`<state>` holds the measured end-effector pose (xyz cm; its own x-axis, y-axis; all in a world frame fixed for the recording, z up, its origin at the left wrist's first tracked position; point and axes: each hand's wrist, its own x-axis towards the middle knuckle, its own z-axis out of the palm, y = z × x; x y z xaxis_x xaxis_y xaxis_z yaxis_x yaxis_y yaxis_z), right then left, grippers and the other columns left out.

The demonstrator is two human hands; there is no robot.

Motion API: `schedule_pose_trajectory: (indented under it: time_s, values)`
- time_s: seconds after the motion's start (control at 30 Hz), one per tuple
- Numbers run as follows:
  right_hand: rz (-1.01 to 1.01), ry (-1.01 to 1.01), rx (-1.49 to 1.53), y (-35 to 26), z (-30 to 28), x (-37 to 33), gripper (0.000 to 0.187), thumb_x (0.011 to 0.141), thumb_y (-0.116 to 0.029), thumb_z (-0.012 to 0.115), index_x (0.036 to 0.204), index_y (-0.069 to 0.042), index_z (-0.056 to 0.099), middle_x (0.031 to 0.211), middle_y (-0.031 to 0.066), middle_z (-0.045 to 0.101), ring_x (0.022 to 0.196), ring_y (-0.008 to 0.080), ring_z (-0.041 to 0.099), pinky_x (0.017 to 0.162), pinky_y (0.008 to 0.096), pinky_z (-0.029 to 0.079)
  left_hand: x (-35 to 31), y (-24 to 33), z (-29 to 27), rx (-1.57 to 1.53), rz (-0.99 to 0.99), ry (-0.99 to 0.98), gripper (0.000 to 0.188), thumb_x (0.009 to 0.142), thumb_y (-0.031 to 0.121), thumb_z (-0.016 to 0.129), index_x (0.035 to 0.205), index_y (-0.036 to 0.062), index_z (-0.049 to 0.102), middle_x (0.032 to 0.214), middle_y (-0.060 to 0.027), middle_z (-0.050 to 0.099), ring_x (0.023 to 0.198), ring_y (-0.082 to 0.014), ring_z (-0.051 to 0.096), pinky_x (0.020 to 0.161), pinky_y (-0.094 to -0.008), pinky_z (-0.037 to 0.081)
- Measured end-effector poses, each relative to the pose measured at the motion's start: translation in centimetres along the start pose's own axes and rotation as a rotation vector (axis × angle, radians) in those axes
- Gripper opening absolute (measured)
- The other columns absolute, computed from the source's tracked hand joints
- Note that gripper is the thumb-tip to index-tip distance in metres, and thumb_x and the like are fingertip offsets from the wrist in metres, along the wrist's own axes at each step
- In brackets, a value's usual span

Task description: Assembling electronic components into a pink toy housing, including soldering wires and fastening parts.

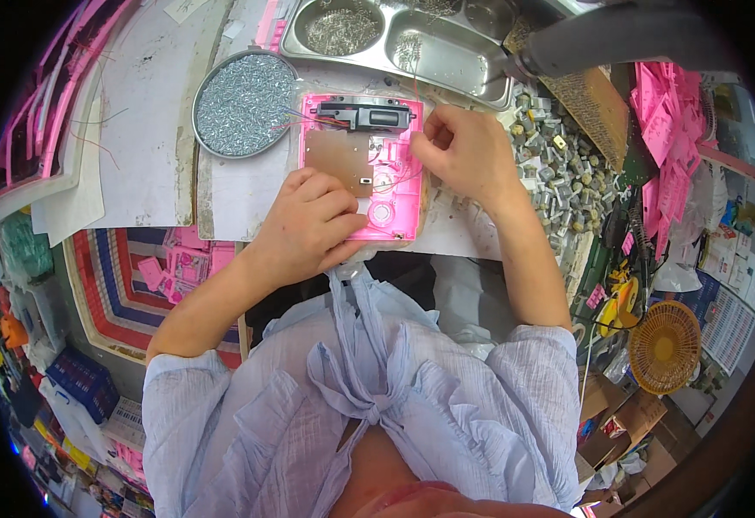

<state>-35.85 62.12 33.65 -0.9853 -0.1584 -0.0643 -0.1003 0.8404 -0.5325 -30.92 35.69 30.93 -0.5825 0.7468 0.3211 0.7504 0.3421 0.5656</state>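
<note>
The pink casing (399, 194) lies at the near edge of the desk (248, 194). The left hand (308, 220) bends its fingers over the brown board (336, 155); the right hand's (472, 151) fingers bunch together by the casing's right edge, whether pinching anything I cannot tell.

Your casing (407, 211) lies at the table's (248, 198) near edge.
Left of it stands your dish (195, 110) of screws (245, 104); behind it, the compartment tray (384, 43); along the table's right edge, your heap of parts (559, 186).
</note>
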Motion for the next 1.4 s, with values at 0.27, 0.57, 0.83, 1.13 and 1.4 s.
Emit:
schedule_pose_trajectory:
  time_s: [0.27,0.57,0.83,1.13,1.4]
  values:
    - [0.068,0.152,0.016,0.9,0.7,3.9,0.039,0.087,-0.035,0.069,0.078,0.003,0.072,0.072,0.0177,0.07,0.064,0.0302,0.067,0.064,0.0404,0.052,0.3,0.1,-0.1,0.003,-0.011,-0.014,0.031,0.072,0.021,0.083,0.099,0.0117,0.071,0.1,-0.0039,0.063,0.103,-0.0273,0.057,0.096,-0.0461,0.04]
    - [-0.256,-0.12,0.631,-1.6,-4.5,-7.1,0.02,0.087,-0.02,0.076,0.087,0.0,0.073,0.072,0.0083,0.068,0.064,0.018,0.063,0.062,0.032,0.05,2.0,3.2,0.1,-0.139,-0.185,-0.008,0.052,0.076,0.029,0.082,0.121,0.011,0.065,0.101,-0.0067,0.062,0.104,-0.0271,0.059,0.097,-0.0465,0.039]
    - [-0.52,0.026,0.209,-2.8,0.7,-7.6,0.031,0.081,-0.031,0.08,0.101,-0.009,0.075,0.102,0.0058,0.068,0.101,0.0287,0.059,0.092,0.0457,0.047,-0.1,4.1,0.6,-0.129,0.2,-0.104,0.02,0.081,0.014,0.065,0.098,0.0045,0.068,0.095,-0.0052,0.062,0.085,-0.0227,0.064,0.071,-0.0377,0.054]
    - [-0.493,0.1,-0.054,-6.7,5.6,-7.4,0.041,0.076,-0.03,0.08,0.109,-0.008,0.071,0.098,0.0048,0.062,0.101,0.0266,0.055,0.098,0.0501,0.039,-6.9,-0.4,-2.8,0.0,-0.358,0.119,0.016,0.079,0.004,0.077,0.092,0.0045,0.069,0.079,-0.0091,0.062,0.067,-0.0276,0.062,0.056,-0.0385,0.049]
    - [-0.502,0.044,0.043,-8.9,8.1,-8.0,0.032,0.074,-0.02,0.082,0.1,-0.011,0.067,0.102,0.0032,0.063,0.097,0.027,0.057,0.091,0.0474,0.039,-9.2,2.5,1.3,-0.089,-0.24,-0.082,0.015,0.087,0.016,0.069,0.08,0.0077,0.059,0.079,-0.0077,0.056,0.071,-0.0273,0.063,0.061,-0.039,0.052]
